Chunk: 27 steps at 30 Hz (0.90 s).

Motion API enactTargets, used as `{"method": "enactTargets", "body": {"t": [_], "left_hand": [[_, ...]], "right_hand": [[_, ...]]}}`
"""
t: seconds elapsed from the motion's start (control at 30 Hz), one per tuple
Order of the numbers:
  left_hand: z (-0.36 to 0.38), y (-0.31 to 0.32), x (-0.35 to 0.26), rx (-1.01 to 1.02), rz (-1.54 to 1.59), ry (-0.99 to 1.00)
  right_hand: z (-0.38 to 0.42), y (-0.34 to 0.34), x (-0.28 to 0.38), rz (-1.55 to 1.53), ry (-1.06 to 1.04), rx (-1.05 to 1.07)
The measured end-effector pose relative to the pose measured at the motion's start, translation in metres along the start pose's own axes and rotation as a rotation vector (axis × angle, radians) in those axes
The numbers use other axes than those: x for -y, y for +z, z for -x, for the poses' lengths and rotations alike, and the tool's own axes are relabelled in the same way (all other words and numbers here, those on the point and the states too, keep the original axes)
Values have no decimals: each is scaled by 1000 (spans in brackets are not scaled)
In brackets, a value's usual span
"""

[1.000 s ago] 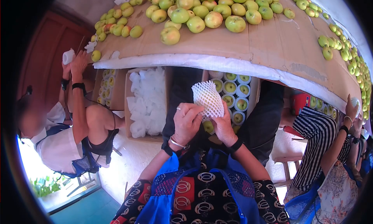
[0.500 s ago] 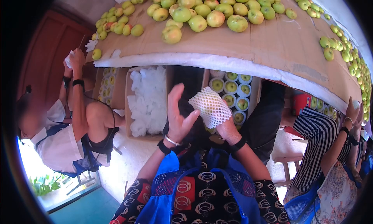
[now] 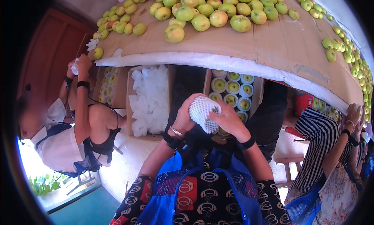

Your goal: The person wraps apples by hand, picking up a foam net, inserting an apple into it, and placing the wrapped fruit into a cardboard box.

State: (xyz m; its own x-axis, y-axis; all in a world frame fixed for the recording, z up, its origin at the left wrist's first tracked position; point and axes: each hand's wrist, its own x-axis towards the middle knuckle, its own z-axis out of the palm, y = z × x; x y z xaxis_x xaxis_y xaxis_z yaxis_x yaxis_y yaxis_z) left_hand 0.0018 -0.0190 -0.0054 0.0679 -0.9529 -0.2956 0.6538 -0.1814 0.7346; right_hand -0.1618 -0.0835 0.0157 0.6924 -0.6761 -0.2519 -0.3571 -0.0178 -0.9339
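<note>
In front of my lap, a white foam net sleeve (image 3: 203, 110) bulges around an apple, whose greenish tint shows faintly through the mesh. My left hand (image 3: 185, 115) curls round its left side. From the right, my right hand (image 3: 229, 121) grips it with the thumb laid over the front. Just beyond my right hand is a carton of netted apples (image 3: 233, 87), set in rows. To the left of my hands stands a carton packed with loose white foam nets (image 3: 150, 98).
A cardboard-covered table (image 3: 272, 41) bears a heap of green-yellow apples (image 3: 218, 18). Its white padded edge (image 3: 187, 57) overhangs the cartons. A co-worker (image 3: 66, 135) sits at left holding something white; another person (image 3: 335, 166) is at right, near a red box (image 3: 303, 104).
My left hand has come in from open beside the net and closed round it. My right hand has shifted its hold, and the net now fits more tightly round the apple.
</note>
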Motion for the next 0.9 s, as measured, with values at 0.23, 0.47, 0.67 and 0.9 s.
{"method": "enactTargets", "body": {"t": [0.23,0.47,0.67,0.9], "left_hand": [[12,-1,-10,-59,410,-7],[9,-5,1,-65,377,14],[13,8,-1,-120,297,21],[15,16,-5,-156,126,8]], "right_hand": [[19,-26,30,-327,-264,-247],[24,4,34,169,-503,-412],[20,13,47,500,-338,-382],[14,7,37,566,-354,-374]]}}
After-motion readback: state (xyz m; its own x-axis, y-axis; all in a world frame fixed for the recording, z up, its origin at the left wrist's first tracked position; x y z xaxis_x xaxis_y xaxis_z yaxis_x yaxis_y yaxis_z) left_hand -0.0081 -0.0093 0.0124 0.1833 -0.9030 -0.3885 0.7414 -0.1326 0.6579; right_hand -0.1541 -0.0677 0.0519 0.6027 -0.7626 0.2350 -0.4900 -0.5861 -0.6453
